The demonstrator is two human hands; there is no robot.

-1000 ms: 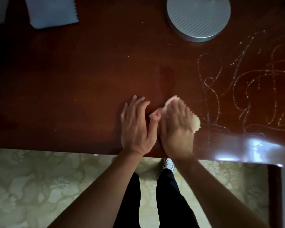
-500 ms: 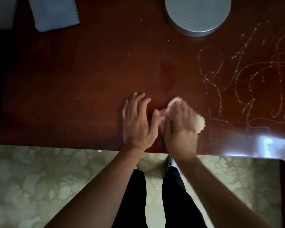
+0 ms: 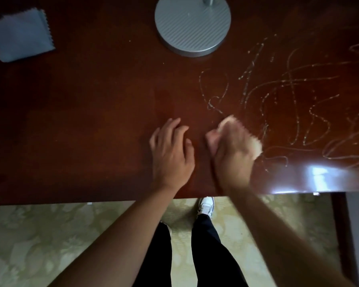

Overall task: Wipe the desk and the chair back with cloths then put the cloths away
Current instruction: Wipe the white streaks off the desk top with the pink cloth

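A dark red wooden desk (image 3: 87,112) fills the upper part of the view. My right hand (image 3: 232,154) presses a pale pink cloth (image 3: 255,145) flat on the desk near its front edge; the hand is blurred with motion. The cloth sticks out past the fingers on the left and right. My left hand (image 3: 171,154) rests flat on the desk just to the left, fingers apart, holding nothing. A blue-grey cloth (image 3: 21,36) lies at the far left back of the desk. Wet squiggly streaks (image 3: 298,96) cover the desk's right part.
A round grey lamp base (image 3: 193,25) stands at the back middle of the desk. Below the desk edge are patterned pale green carpet (image 3: 50,241), my black trouser legs and a white shoe (image 3: 205,206). A dark desk leg (image 3: 344,224) runs down at the right.
My right hand has slid the pink cloth to the right, away from my left hand, so a gap has opened between them. The view has shifted, showing more of the blue-grey cloth.
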